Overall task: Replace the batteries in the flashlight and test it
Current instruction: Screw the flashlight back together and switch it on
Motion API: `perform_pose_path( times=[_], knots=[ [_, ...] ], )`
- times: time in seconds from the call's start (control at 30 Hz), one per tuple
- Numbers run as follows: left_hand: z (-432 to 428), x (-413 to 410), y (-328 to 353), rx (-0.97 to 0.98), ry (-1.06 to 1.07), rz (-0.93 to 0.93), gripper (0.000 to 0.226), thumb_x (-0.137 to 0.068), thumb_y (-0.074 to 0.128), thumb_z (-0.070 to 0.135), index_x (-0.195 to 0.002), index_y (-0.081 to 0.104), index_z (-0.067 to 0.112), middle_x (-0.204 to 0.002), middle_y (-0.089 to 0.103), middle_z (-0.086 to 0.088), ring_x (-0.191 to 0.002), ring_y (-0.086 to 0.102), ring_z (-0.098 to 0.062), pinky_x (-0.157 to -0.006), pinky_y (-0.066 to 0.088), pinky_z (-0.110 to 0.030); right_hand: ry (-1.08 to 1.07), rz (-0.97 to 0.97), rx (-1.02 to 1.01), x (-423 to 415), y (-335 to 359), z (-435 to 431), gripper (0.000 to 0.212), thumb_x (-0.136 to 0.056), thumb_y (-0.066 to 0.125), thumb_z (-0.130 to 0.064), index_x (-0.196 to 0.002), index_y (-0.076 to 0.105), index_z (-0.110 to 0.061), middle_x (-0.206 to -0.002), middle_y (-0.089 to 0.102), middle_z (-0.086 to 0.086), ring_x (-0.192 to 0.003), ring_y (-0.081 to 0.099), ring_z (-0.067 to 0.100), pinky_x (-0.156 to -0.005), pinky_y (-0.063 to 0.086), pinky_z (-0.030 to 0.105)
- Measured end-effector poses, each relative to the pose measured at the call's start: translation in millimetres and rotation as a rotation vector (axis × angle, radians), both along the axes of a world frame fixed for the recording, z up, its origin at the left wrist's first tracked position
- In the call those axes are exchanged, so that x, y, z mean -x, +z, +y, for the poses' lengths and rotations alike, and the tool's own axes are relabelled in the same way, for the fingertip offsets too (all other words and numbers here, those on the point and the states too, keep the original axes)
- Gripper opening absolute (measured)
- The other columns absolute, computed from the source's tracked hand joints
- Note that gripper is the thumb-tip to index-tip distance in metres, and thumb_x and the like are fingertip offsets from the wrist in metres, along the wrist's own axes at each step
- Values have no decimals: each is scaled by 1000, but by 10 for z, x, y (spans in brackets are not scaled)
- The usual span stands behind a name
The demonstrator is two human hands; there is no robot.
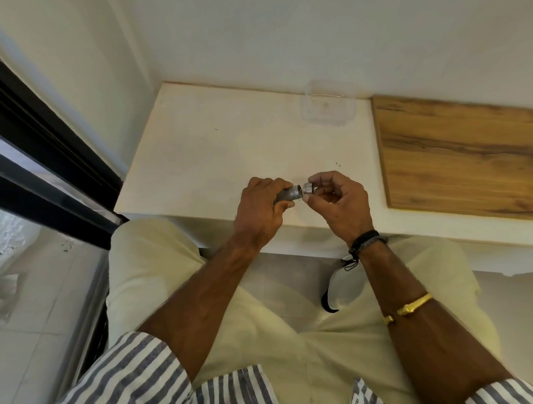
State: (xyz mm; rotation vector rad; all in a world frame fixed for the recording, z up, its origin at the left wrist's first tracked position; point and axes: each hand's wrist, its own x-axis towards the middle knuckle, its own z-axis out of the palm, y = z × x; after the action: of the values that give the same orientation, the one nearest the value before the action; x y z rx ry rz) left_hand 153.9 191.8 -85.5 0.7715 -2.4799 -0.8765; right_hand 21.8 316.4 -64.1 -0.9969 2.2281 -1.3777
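The small grey metal flashlight barrel (287,197) is being gripped in the closed left hand (260,206), above the white table (200,156). Its short silver cap (308,187), just beyond the barrel's open end, is being pinched by the right hand (335,201); rigid, light and likely slippery, it is best taken by its ridged rim

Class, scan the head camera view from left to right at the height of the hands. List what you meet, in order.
Black frame → left hand → flashlight body → small cap → right hand → wooden board
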Motion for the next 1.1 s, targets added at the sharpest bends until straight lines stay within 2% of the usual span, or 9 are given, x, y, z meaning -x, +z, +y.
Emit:
perform_pose_path(
  times=[0.17, 0.3, 0.4, 0.5, 0.63, 0.77, 0.83, 0.97, 1.1],
  knots=[
    [-3, -15, -13, 26, -43, 33, 28, -90, 70, 22, -117, 66, 14, -106, 71, -3, -101, 53, -24, -86, 47, -41, 46, 36, -29, -18, -13, 30, 32, -82, 84, -16, -113, 74, -19, -86, 73, -10, -77, 69, 2, -89, 61, 35],
    [8, -17, -31, 27, -64, 38, 30, -90, 70, 23, -118, 66, 14, -105, 70, -3, -100, 52, -24, -85, 47, -42, 69, 19, -28, 0, -16, 46, 32, -81, 84, -13, -112, 74, -15, -91, 75, -7, -84, 73, 9, -97, 58, 49],
    [7, -23, -33, 35, -78, 47, 29, -88, 71, 22, -116, 67, 14, -102, 71, -3, -99, 53, -25, -83, 47, -44, 90, 46, -49, 28, -44, 53, 30, -81, 85, -15, -109, 75, -19, -91, 76, -8, -90, 74, 13, -109, 42, 64],
    [10, -26, -36, 43, -88, 42, 29, -88, 71, 21, -115, 67, 13, -103, 71, -4, -100, 54, -27, -83, 47, -46, 96, 96, -66, 45, -65, 56, 29, -82, 85, -20, -109, 75, -21, -94, 75, -11, -90, 74, 12, -110, 41, 66],
    [1, -25, -45, 34, -73, 37, 29, -88, 71, 20, -116, 68, 12, -106, 71, -6, -102, 54, -27, -85, 47, -47, 112, 119, -69, 33, -53, 59, 30, -84, 83, -23, -113, 75, -21, -94, 76, -9, -84, 71, 6, -107, 49, 52],
    [-8, -25, -51, 41, -81, 28, 28, -87, 71, 19, -115, 68, 12, -105, 71, -5, -102, 54, -27, -85, 47, -47, 147, 138, -74, 21, -54, 51, 27, -88, 78, -26, -114, 75, -17, -88, 71, -13, -75, 68, -1, -79, 51, 5],
    [-5, -26, -55, 42, -86, 17, 28, -87, 72, 19, -115, 69, 12, -105, 72, -5, -102, 54, -27, -85, 46, -46, 152, 122, -94, 20, -63, 48, 27, -90, 76, -26, -114, 74, -14, -84, 71, -10, -71, 69, -1, -73, 49, 2],
    [-16, -35, -65, 39, -91, 12, 29, -89, 70, 20, -117, 69, 12, -107, 72, -5, -103, 53, -27, -87, 46, -46, 145, 201, -58, 11, -63, 41, 25, -87, 80, -14, -110, 76, -8, -94, 75, 1, -80, 64, -3, -87, 26, -12],
    [-18, -36, -70, 50, -102, 14, 27, -91, 69, 20, -117, 69, 12, -107, 72, -5, -103, 54, -27, -87, 47, -46, 131, 122, -95, 5, -93, 44, 25, -91, 75, -28, -111, 75, -12, -83, 75, -2, -68, 70, 5, -76, 52, 3]
  ],
)
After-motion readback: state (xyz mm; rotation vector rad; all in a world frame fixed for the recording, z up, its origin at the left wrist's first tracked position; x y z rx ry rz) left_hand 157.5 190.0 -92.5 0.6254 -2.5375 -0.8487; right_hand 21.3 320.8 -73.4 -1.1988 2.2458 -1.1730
